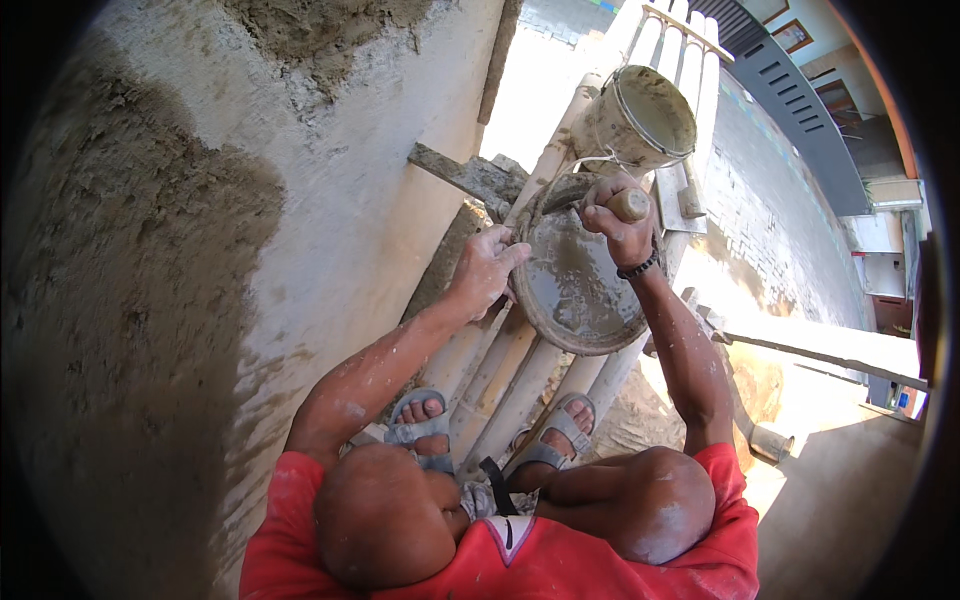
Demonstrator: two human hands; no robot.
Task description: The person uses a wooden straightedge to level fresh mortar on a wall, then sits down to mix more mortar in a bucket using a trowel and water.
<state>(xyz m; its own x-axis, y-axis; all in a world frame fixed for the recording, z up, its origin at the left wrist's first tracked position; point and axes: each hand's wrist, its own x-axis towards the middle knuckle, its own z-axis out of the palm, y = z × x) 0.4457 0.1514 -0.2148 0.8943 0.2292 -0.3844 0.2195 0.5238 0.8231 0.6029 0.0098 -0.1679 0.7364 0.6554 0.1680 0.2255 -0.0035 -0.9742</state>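
A round mortar-caked bucket [585,345] in front of me holds wet grey mortar [575,275], loose and shiny on top. My left hand [484,272] is closed on its left rim, thumb toward the inside. Over the far right part of the same bucket, my right hand [622,228] is wrapped round a wooden tool handle [629,205], whose rounded end points up at me. The working end of that tool is hidden below my fist. Just beyond stands a second bucket [610,125] with grey, watery contents and a wire handle.
I squat on a platform of bamboo poles [510,385], sandalled feet near the bucket. To the left rises a wall [340,200] partly covered with wet mortar [150,250]. A wooden beam [460,180] meets the platform. Lower down at right are paving [760,180] and a dark gate [800,100].
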